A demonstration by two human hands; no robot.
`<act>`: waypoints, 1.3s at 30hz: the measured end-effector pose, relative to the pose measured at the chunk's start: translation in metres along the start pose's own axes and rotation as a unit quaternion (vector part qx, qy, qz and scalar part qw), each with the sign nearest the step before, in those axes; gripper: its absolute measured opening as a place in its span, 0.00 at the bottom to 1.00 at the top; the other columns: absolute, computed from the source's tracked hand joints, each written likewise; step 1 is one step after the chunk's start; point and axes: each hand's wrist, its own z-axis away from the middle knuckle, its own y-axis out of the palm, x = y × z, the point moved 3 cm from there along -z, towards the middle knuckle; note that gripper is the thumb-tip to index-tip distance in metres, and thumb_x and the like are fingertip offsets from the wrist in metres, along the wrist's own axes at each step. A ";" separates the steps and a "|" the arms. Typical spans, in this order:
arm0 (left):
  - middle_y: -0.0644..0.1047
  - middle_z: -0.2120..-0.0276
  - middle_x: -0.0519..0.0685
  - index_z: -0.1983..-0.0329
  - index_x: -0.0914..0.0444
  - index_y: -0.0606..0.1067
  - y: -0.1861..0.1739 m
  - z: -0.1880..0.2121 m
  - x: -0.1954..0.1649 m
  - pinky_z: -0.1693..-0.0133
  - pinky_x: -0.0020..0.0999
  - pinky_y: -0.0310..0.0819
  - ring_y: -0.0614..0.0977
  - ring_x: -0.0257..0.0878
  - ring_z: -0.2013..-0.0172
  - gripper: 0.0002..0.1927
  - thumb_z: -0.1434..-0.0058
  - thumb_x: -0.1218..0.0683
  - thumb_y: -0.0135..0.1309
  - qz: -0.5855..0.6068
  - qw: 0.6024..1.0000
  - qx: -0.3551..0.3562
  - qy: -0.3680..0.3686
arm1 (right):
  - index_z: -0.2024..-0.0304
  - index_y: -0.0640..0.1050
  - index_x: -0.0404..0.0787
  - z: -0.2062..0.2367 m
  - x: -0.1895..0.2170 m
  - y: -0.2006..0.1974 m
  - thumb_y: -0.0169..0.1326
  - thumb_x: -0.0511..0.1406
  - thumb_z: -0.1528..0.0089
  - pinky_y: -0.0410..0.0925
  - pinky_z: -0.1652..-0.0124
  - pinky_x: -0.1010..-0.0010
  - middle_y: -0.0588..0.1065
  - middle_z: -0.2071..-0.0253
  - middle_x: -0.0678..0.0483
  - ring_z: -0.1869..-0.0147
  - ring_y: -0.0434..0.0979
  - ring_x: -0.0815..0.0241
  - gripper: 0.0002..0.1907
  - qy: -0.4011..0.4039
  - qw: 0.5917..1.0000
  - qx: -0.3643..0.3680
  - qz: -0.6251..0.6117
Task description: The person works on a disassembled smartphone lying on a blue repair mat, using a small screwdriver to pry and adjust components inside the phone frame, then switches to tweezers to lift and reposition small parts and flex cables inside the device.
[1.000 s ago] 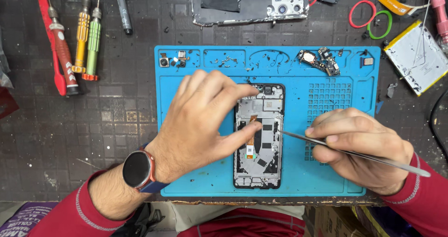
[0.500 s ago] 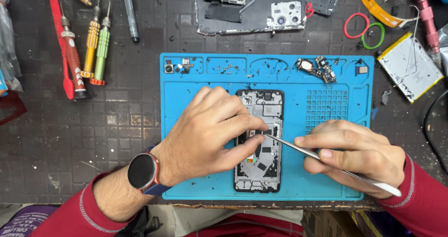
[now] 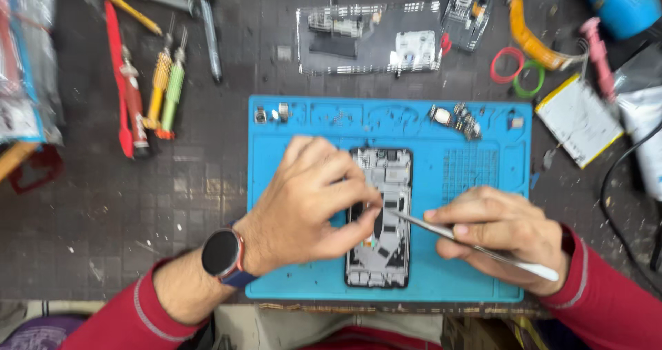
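Observation:
An opened phone (image 3: 384,253) with its back off lies upright on a blue work mat (image 3: 476,281). My left hand (image 3: 310,202) rests over the phone's left side, thumb and forefinger pinched at the middle of the board. My right hand (image 3: 503,236) lies on the mat to the right and holds metal tweezers (image 3: 441,231) whose tip reaches the phone's middle, next to my left fingertips. A dark watch (image 3: 222,253) sits on my left wrist.
Small parts (image 3: 455,119) lie in the mat's top trays. Screwdrivers (image 3: 165,88) and red pliers (image 3: 127,108) lie at left. A clear phone cover (image 3: 365,40) is behind the mat. Rubber rings (image 3: 517,74), a battery (image 3: 578,119) and a black cable (image 3: 620,212) are at right.
The view has shifted so the mat sits further right and lower. Both hands stay on the phone; the tweezers' tip stays at the board's middle and my left fingers have closed in on it.

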 end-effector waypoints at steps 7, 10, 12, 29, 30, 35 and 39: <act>0.73 0.67 0.42 0.69 0.56 0.79 -0.016 -0.009 -0.012 0.57 0.39 0.64 0.73 0.42 0.62 0.07 0.49 0.56 0.67 -0.005 0.999 -0.046 -0.025 | 0.58 0.70 0.39 -0.009 0.008 -0.001 0.69 0.30 0.44 0.76 0.65 0.69 0.81 0.57 0.44 0.62 0.86 0.55 0.20 -0.003 0.999 -0.028 0.033; 0.73 0.67 0.43 0.69 0.56 0.79 -0.018 -0.009 -0.013 0.57 0.39 0.65 0.73 0.43 0.62 0.07 0.50 0.55 0.66 0.003 0.998 -0.050 -0.031 | 0.59 0.71 0.39 -0.010 0.010 -0.001 0.69 0.30 0.45 0.75 0.67 0.69 0.82 0.59 0.45 0.63 0.85 0.56 0.20 -0.006 0.999 -0.030 0.040; 0.73 0.67 0.44 0.70 0.57 0.79 -0.019 -0.009 -0.014 0.57 0.39 0.64 0.73 0.43 0.62 0.07 0.50 0.55 0.65 0.000 0.998 -0.055 -0.035 | 0.58 0.71 0.38 -0.011 0.011 -0.002 0.69 0.30 0.45 0.76 0.67 0.69 0.82 0.59 0.45 0.64 0.85 0.56 0.20 -0.006 0.999 -0.026 0.036; 0.74 0.67 0.43 0.71 0.55 0.80 -0.021 -0.013 -0.013 0.55 0.39 0.65 0.73 0.42 0.61 0.07 0.52 0.57 0.67 -0.028 0.991 -0.102 -0.078 | 0.58 0.71 0.39 -0.012 0.011 -0.004 0.70 0.30 0.44 0.75 0.67 0.71 0.82 0.59 0.46 0.64 0.85 0.58 0.20 -0.009 0.999 -0.021 0.040; 0.74 0.67 0.43 0.71 0.55 0.80 -0.021 -0.013 -0.013 0.55 0.39 0.65 0.73 0.42 0.60 0.07 0.53 0.57 0.67 -0.027 0.991 -0.105 -0.080 | 0.58 0.71 0.39 -0.012 0.011 -0.004 0.70 0.30 0.45 0.75 0.67 0.71 0.82 0.59 0.45 0.64 0.84 0.59 0.20 -0.008 0.999 -0.018 0.040; 0.73 0.66 0.44 0.73 0.55 0.78 -0.021 -0.012 -0.011 0.55 0.39 0.65 0.72 0.44 0.59 0.09 0.55 0.58 0.66 -0.027 0.990 -0.103 -0.096 | 0.58 0.71 0.39 -0.013 0.012 -0.005 0.69 0.30 0.44 0.75 0.67 0.71 0.82 0.59 0.46 0.63 0.85 0.58 0.20 -0.006 0.999 -0.022 0.046; 0.73 0.66 0.44 0.74 0.56 0.77 -0.020 -0.012 -0.010 0.54 0.40 0.65 0.72 0.44 0.59 0.09 0.56 0.59 0.65 -0.027 0.990 -0.101 -0.094 | 0.58 0.71 0.38 -0.014 0.013 -0.005 0.69 0.30 0.44 0.76 0.66 0.71 0.82 0.59 0.46 0.63 0.85 0.58 0.20 -0.009 0.999 -0.025 0.046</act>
